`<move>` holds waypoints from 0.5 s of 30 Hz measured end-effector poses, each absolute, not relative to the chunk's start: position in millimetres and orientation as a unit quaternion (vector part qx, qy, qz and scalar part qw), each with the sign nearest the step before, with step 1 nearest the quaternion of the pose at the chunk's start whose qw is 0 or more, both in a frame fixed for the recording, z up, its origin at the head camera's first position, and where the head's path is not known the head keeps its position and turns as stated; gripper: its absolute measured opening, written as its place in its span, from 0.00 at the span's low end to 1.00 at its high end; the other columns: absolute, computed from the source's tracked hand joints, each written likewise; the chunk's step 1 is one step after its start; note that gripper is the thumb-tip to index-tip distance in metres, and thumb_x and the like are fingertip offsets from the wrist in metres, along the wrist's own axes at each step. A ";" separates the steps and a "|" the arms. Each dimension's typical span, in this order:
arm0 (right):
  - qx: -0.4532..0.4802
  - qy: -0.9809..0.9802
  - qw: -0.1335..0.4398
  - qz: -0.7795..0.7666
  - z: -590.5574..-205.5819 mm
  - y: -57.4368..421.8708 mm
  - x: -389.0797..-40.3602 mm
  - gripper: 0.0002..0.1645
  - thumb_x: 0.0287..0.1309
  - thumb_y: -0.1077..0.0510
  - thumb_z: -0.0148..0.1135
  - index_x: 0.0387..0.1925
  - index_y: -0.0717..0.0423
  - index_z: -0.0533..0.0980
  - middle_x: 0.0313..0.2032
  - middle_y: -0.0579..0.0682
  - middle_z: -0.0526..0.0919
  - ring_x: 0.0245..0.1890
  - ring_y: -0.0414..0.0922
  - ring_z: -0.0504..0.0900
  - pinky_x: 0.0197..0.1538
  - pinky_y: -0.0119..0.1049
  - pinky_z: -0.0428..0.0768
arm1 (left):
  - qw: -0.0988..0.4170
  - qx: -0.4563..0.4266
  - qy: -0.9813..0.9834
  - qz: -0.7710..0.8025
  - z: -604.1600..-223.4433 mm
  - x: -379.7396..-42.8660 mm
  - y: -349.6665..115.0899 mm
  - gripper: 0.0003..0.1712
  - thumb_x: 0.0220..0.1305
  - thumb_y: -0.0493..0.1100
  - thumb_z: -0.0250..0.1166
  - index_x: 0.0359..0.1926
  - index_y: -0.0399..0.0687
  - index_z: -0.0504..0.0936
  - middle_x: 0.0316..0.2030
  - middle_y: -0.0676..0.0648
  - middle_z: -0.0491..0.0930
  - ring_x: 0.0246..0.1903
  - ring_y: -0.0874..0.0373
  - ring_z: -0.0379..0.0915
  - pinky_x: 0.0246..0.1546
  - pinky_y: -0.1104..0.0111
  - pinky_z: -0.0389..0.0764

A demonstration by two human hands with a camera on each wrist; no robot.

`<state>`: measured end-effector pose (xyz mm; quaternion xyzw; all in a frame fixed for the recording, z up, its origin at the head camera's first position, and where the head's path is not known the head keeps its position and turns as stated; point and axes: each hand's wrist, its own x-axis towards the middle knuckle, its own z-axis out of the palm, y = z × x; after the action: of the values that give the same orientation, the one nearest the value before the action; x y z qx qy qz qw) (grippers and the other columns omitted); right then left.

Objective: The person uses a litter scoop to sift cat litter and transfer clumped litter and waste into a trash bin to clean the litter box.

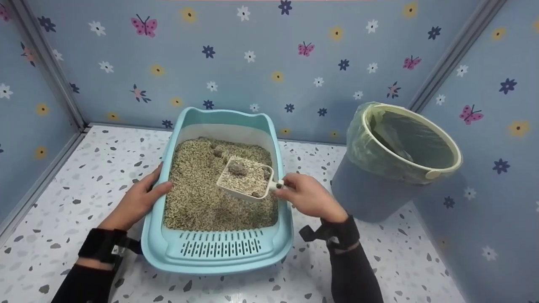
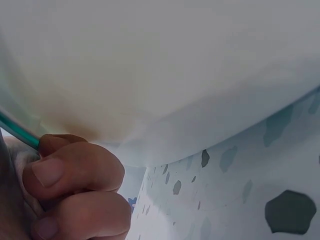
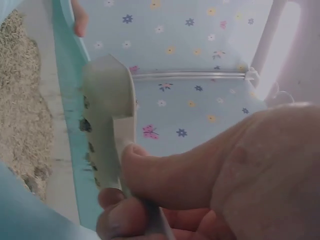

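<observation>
Blue tray (image 1: 219, 267), left edge gripped by left hand (image 1: 137, 202). White scoop (image 3: 108, 95), pinched by right hand (image 1: 310, 196); best shaken level.

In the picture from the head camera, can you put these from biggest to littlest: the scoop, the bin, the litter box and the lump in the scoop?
Biggest to littlest, as they look there:
1. litter box
2. bin
3. scoop
4. lump
</observation>
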<state>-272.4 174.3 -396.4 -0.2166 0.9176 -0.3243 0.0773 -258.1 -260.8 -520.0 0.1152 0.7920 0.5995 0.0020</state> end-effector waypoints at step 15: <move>-0.205 0.916 0.102 -0.329 -396.2 172.4 -273.3 0.12 0.79 0.49 0.69 0.42 0.53 0.83 0.32 0.47 0.80 0.30 0.44 0.76 0.35 0.42 0.80 | 0.012 0.115 0.784 0.610 -519.1 -259.5 -260.9 0.42 0.90 0.51 0.56 0.92 0.60 0.45 0.88 0.38 0.50 0.78 0.36 0.66 0.63 0.80 0.74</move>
<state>-273.3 172.4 -396.2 -0.2048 0.9163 -0.3286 0.1022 -259.5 -260.9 -519.1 0.1151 0.7837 0.6102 0.0124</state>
